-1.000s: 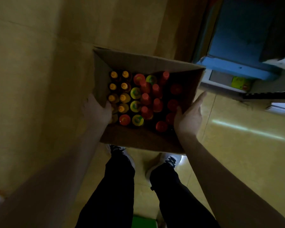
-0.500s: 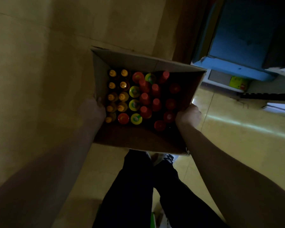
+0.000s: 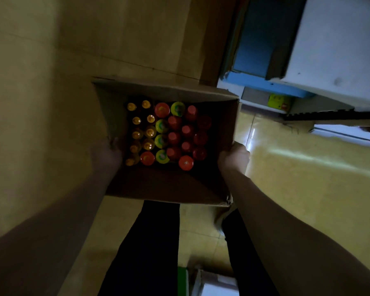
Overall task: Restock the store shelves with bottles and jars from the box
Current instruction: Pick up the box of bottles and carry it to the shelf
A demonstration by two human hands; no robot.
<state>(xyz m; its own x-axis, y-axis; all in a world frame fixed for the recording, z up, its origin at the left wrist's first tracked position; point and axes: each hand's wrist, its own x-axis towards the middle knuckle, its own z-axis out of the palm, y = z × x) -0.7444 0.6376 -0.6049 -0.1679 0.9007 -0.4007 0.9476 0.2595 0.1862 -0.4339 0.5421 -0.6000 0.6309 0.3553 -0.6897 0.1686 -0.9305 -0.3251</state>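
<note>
An open cardboard box (image 3: 162,184) hangs in front of me above the floor, held between both hands. My left hand (image 3: 106,155) grips its left wall and my right hand (image 3: 234,157) is closed on its right wall. Inside stand several bottles seen from above: small orange-capped ones (image 3: 141,133) on the left, yellow-green lids (image 3: 161,126) in the middle, and red-capped ones (image 3: 187,133) on the right. The scene is dim.
A yellowish tiled floor (image 3: 307,189) lies below. A blue and white cabinet or freezer (image 3: 297,60) stands at the upper right with a yellow sticker (image 3: 279,102). My dark-trousered legs (image 3: 149,242) are under the box. A green and white item (image 3: 201,283) lies near my feet.
My right hand went from open flat against the box's side to closed on its wall. The box has been lifted and carried, and my legs have stepped beneath it.
</note>
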